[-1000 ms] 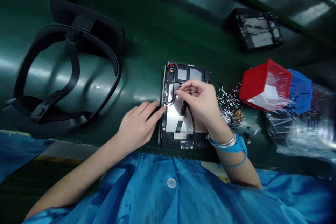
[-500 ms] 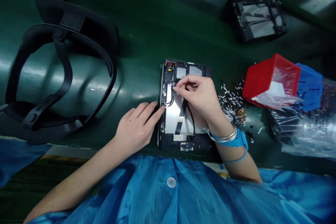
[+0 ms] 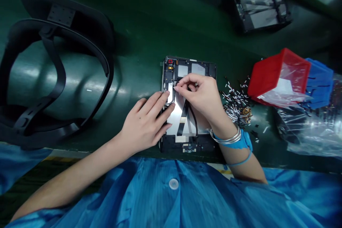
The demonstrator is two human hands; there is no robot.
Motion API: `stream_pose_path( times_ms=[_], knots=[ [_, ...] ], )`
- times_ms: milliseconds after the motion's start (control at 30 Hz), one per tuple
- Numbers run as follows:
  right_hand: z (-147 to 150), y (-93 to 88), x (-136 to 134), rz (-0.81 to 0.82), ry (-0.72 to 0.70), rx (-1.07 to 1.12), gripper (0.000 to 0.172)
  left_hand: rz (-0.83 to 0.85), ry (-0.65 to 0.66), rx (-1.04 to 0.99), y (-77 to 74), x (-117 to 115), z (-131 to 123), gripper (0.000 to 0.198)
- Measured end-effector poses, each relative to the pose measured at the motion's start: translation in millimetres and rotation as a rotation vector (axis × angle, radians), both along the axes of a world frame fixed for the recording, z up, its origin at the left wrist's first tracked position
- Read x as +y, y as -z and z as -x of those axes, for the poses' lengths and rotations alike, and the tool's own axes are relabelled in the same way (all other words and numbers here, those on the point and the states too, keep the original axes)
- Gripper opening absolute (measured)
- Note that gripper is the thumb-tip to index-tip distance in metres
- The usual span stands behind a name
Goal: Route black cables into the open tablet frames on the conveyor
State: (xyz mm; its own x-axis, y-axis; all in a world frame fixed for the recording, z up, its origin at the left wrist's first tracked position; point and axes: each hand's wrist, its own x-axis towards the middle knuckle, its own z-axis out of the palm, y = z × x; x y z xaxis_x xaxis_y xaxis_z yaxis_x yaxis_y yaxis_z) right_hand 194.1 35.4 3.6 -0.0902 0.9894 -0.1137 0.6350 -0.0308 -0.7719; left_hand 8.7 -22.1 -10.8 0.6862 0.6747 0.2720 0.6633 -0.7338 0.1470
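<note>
An opened tablet [image 3: 171,137] lies on the green bench in front of me, its inner boards and silver plates exposed. My left hand [image 3: 145,123] rests over its left edge with fingers stretched out, the fingertips on the parts beside a bent black cable [image 3: 173,99]. Thumb and forefinger of my right hand [image 3: 201,92] are pinched together on that cable near the tablet's upper middle. Below the right hand, a black flat ribbon [image 3: 182,123] and a thin black wire [image 3: 196,123] run down the silver plate. My fingers partly cover the cable.
A black head-strap frame [image 3: 107,89] stands at the left. To the right are loose small wire pieces [image 3: 236,105], a red bin [image 3: 264,78], a blue bin [image 3: 320,82] and clear plastic bags [image 3: 307,135]. More opened tablets [image 3: 262,7] sit stacked at the back right.
My left hand has moved right and slightly up, its fingers now reaching farther over the tablet's left side. My right hand keeps its pinch in nearly the same spot. The view has shifted slightly.
</note>
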Motion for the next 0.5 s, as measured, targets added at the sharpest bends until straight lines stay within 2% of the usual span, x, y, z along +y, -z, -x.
stream_pose_path(
  times_ms=[233,500],
  knots=[
    [-1,-2.0,1,0.004,-0.019,-0.014,0.006,0.003,0.175,0.031,0.2,12,4,0.044],
    [-7,-1.9,6,0.014,-0.101,-0.023,0.009,0.045,0.216,-0.043,2.6,21,8,0.04]
  ],
)
